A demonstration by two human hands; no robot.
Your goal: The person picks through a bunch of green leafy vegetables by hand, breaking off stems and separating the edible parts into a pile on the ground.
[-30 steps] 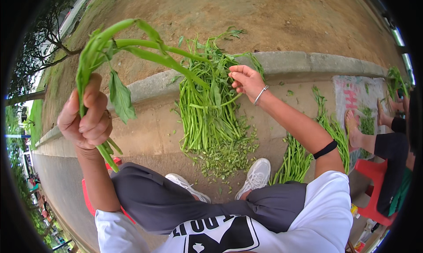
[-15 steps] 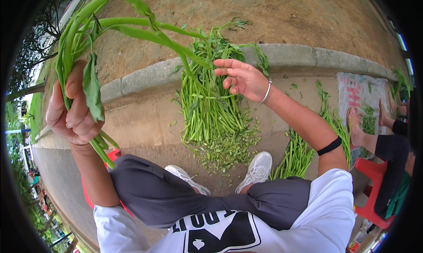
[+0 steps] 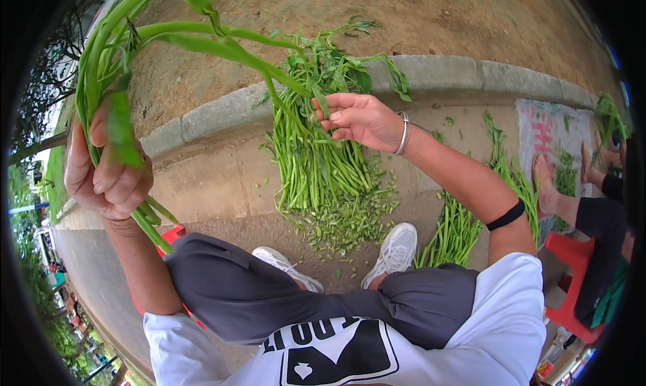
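Observation:
My left hand (image 3: 111,161), raised at the left, is closed around a small bunch of water spinach stems (image 3: 101,56). Their cut ends stick out below the fist, and the long tops arch over to the right. A blurred leaf (image 3: 122,127) hangs across the fingers. At the drooping tips is my right hand (image 3: 360,120), its thumb and fingers bent together on a narrow green leaf (image 3: 322,103). Beneath it lies a large heap of water spinach (image 3: 316,171), leaves toward the curb and cut ends toward me. Short chopped stem pieces (image 3: 343,228) are scattered before the heap.
A concrete curb (image 3: 444,75) runs behind the heap, with bare soil beyond. More water spinach (image 3: 451,235) lies to the right of my shoes (image 3: 397,248). Farther right are a pale printed sack (image 3: 548,127), another person's bare foot (image 3: 544,177) and a red stool (image 3: 568,288).
My right hand has shifted slightly left, and its fingers have come together at the drooping tips. The leaf hanging by my left hand has swung and blurred. My left hand keeps its hold.

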